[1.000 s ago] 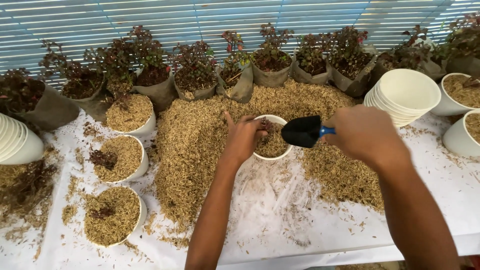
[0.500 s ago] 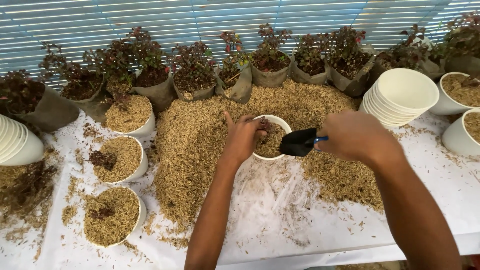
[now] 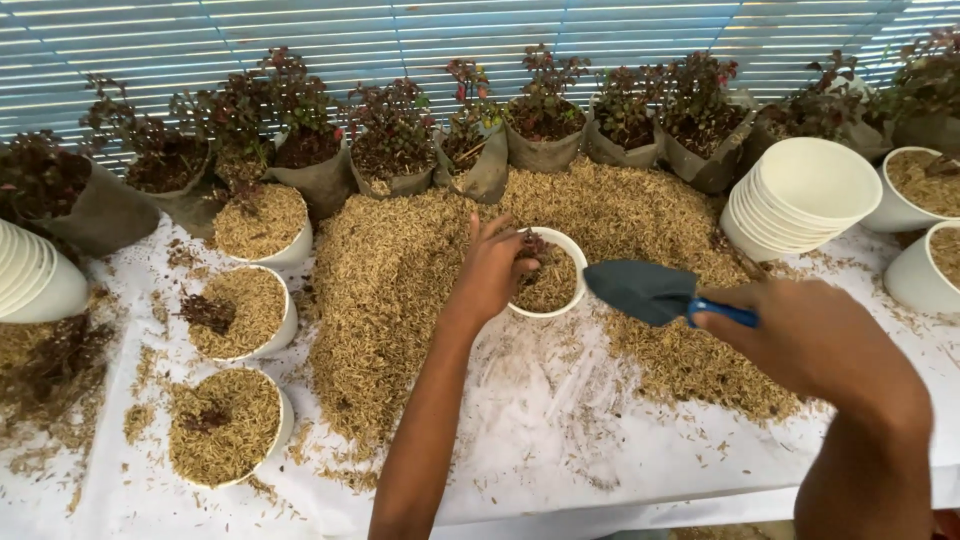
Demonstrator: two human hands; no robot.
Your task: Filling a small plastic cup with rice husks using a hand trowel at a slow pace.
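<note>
My left hand (image 3: 490,268) rests on the rim of a small white pot (image 3: 546,310) half full of rice husk, fingers pinching a small dark red plant (image 3: 534,246) inside it. My right hand (image 3: 812,335) grips the blue handle of a dark trowel (image 3: 640,291), blade level and just right of the pot. A large pile of rice husk (image 3: 400,280) covers the white table sheet (image 3: 540,440) around the pot.
Three filled white pots (image 3: 225,425) sit at the left. Stacks of bare white pots stand at far left (image 3: 30,275) and at right (image 3: 800,195). Grey grow bags with red-leaved plants (image 3: 395,140) line the back. More pots (image 3: 920,270) stand far right.
My right hand has drawn the trowel back to the right, away from over the pot. My left hand stays on the pot with the plant.
</note>
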